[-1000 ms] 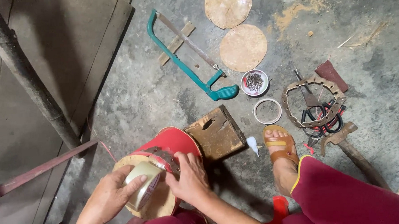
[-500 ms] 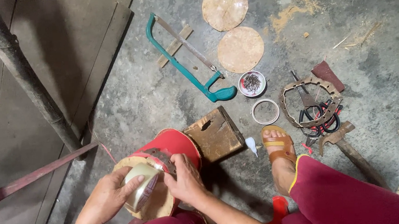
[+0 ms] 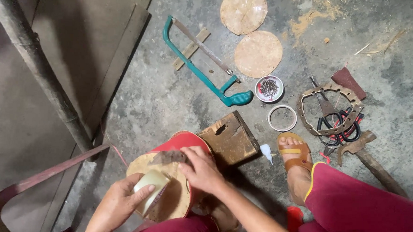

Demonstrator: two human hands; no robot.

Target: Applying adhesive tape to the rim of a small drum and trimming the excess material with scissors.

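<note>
Red drum (image 3: 182, 142) with tan skin, near centre on floor, pinned by right hand (image 3: 202, 169) pressing flat, open, to steady it. Left hand (image 3: 120, 203) gripping tape roll (image 3: 150, 188) against skin. Wooden block (image 3: 230, 138) just right; green hacksaw (image 3: 204, 74) farther off.

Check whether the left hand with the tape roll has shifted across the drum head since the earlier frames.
No. The left hand holds the tape roll at the same place on the drum head, left of the wooden block.

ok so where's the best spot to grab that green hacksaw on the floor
Probably by the thick green handle of the hacksaw, at its end nearest the person, beside the small bowl of nails. It lies flat and bare on the floor, so come from above, fingers wrapping the handle, clear of the thin blade along the frame's upper right side.
</note>
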